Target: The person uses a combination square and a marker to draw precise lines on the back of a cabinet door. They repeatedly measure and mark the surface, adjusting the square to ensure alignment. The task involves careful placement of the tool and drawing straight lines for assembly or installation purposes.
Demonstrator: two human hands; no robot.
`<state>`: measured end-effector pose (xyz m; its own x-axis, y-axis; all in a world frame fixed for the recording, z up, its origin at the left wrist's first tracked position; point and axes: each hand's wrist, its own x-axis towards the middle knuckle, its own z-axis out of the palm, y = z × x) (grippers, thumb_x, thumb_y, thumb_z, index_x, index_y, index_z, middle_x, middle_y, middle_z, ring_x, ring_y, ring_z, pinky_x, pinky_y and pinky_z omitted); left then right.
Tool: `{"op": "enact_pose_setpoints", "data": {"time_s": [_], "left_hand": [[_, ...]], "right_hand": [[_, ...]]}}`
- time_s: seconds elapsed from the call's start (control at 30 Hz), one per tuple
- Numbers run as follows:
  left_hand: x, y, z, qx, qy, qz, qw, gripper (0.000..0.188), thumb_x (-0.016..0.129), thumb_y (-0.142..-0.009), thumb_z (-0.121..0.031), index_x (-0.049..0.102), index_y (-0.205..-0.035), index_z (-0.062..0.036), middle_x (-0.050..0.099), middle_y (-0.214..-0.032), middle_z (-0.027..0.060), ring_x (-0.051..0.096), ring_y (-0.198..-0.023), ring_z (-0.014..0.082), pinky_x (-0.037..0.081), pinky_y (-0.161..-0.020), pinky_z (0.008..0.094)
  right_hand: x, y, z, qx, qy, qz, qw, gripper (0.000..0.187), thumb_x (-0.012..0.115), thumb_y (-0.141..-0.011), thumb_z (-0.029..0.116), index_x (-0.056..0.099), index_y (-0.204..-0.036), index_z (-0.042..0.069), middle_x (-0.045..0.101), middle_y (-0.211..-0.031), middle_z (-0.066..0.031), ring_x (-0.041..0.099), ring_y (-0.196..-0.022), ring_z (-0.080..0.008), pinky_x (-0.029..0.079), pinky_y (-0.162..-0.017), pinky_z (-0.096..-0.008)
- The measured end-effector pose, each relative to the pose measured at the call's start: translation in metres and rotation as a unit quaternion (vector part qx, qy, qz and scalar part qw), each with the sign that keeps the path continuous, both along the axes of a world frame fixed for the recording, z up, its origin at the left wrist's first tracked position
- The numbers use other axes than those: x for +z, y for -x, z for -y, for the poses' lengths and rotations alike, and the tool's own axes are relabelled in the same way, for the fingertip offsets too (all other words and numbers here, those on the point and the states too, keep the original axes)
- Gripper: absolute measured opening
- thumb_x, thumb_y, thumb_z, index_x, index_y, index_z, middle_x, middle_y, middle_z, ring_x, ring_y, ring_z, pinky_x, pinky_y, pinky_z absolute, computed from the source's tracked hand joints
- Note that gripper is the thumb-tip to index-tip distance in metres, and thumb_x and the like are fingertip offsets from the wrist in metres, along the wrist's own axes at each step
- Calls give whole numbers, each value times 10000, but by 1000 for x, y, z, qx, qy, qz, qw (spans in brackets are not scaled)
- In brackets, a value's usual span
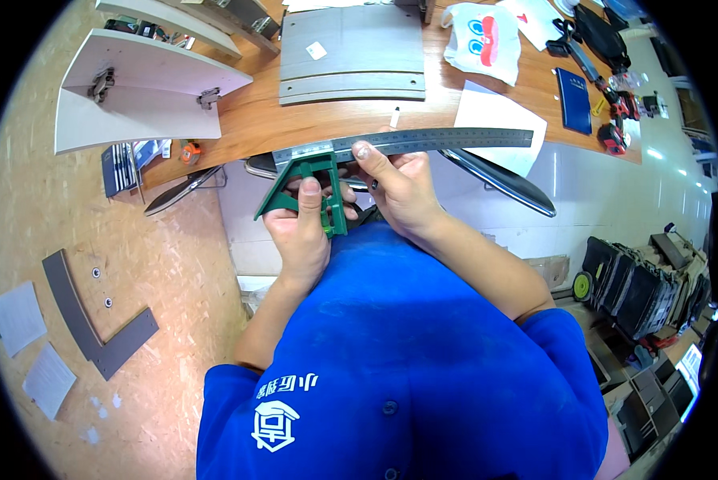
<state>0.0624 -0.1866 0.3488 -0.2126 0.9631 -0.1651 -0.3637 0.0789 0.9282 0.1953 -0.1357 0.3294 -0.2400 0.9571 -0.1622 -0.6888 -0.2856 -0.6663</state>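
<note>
One combination square (439,141) is in two hands, its steel rule overlapping the front edge of the wooden counter (247,120). The left hand (299,240) has its fingers curled around the green head (336,196); the right hand (407,188) has its fingers closed in a pinch on the rule. Beyond the square lie a grey panel (351,44) and one white plastic bag (461,60); to its right, one blue booklet (574,101). A paper sheet (495,110) sits partly behind the rule. Left of the square are one white panel (155,84) with two hinges (101,84) and one orange tape measure (189,152). Farther left, one L-shaped grey board (69,308) and two printed sheets (19,318) rest on strand board (183,280). Well right of the square stands a dark stack (631,280) beside one green wheel (582,286).
</note>
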Motion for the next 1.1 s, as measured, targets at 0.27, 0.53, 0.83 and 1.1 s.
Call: {"op": "enact_pose_setpoints", "data": {"time_s": [0.27, 0.53, 0.83, 1.1], "left_hand": [[-34, 101, -34, -5, 62, 49, 997, 310, 629, -1061, -242, 629, -1158, 52, 727, -1042, 181, 716, -784, 195, 617, -592, 312], [-155, 209, -109, 1, 179, 100, 979, 329, 543, -1100, -308, 615, -1220, -10, 726, -1117, 178, 697, -860, 204, 587, -666, 328], [-344, 302, -197, -39, 261, 59, 963, 334, 514, -1111, -323, 622, -1212, -24, 737, -1085, 146, 679, -851, 194, 563, -657, 307], [-387, 301, -213, -52, 325, 93, 940, 400, 403, -1136, -403, 605, -1244, -75, 723, -1082, 90, 617, -768, 123, 511, -618, 254]], "right_hand": [[-29, 99, -35, 2, 68, 62, 996, 143, 653, -1027, 102, 636, -1049, -39, 728, -935, -140, 661, -691, -163, 548, -591, -298], [-104, 154, -73, 55, 181, 225, 956, 523, 745, -980, 193, 540, -1379, -77, 750, -1085, -142, 711, -944, -172, 562, -802, -285], [-141, 87, 1, -48, 180, 329, 926, 765, 757, -924, 19, 320, -1538, -111, 726, -1205, -196, 680, -1030, -143, 569, -903, -280], [-168, 102, -20, -81, 146, 388, 906, 359, 702, -965, 11, 580, -1296, -52, 744, -1142, -157, 700, -1003, -152, 572, -890, -275]]}}
